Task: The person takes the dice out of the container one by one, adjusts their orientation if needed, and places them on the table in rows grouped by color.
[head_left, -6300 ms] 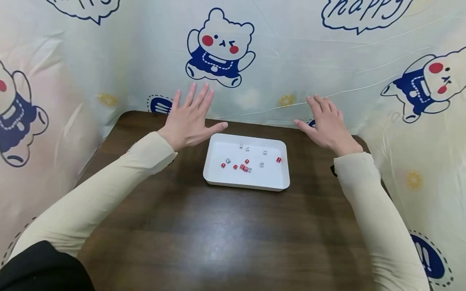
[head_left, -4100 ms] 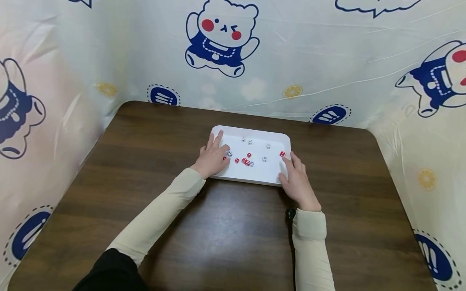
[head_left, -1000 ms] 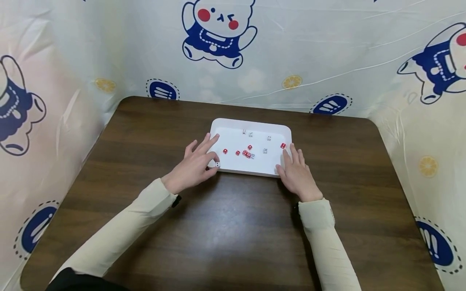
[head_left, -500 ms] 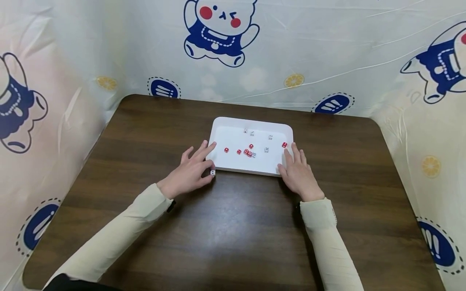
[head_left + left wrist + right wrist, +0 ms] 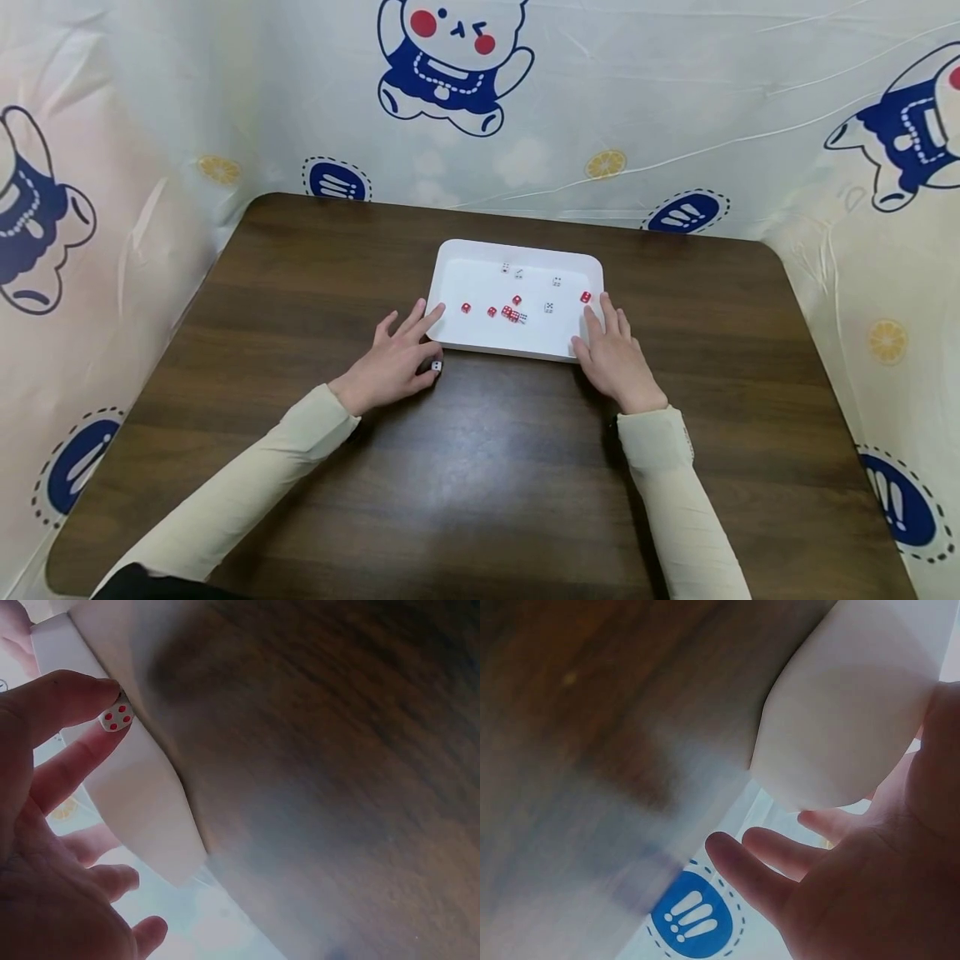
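My left hand (image 5: 390, 368) pinches a white die (image 5: 437, 366) between thumb and index finger, just outside the near left corner of a white tray (image 5: 480, 337). In the left wrist view, four red pips show on this die (image 5: 118, 717). Its other fingers are spread, with a fingertip close to the tray's left rim. My right hand (image 5: 621, 362) rests at the tray's right edge, fingers nearly straight. Inside the tray lie several red dice (image 5: 466, 308) and several white dice (image 5: 557, 282), some bunched near the middle.
The tray sits on a dark wooden table (image 5: 480, 467), towards its far side. A printed curtain (image 5: 300, 108) with cartoon bears hangs behind the table and along both sides.
The left hand took the white die from the tray's left part and carried it over the near left corner to just above or on the table. Over the last second the right hand has barely moved.
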`<act>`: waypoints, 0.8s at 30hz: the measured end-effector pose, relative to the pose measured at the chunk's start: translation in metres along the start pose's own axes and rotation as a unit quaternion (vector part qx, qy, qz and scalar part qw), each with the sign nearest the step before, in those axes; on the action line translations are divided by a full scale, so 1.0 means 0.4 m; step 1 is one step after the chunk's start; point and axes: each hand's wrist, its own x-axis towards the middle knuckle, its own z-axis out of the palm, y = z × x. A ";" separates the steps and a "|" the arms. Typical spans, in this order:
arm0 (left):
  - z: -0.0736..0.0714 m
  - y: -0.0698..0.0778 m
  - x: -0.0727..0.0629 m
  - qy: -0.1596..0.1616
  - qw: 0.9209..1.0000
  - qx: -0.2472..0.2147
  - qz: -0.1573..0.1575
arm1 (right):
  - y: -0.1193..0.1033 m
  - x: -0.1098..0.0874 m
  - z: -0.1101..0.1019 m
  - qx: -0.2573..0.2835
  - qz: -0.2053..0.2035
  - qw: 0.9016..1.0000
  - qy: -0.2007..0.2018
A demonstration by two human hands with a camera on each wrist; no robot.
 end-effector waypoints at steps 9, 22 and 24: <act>0.013 -0.005 -0.004 -0.012 1.000 0.019 -0.006 | -0.009 0.001 -0.001 -0.007 -0.002 1.000 -0.004; 0.017 -0.007 0.002 -0.011 0.999 0.049 -0.003 | -0.006 0.000 0.001 -0.009 0.004 1.000 -0.005; 0.016 -0.006 0.002 -0.012 0.999 0.048 -0.005 | -0.007 0.000 0.000 -0.009 0.003 1.000 -0.005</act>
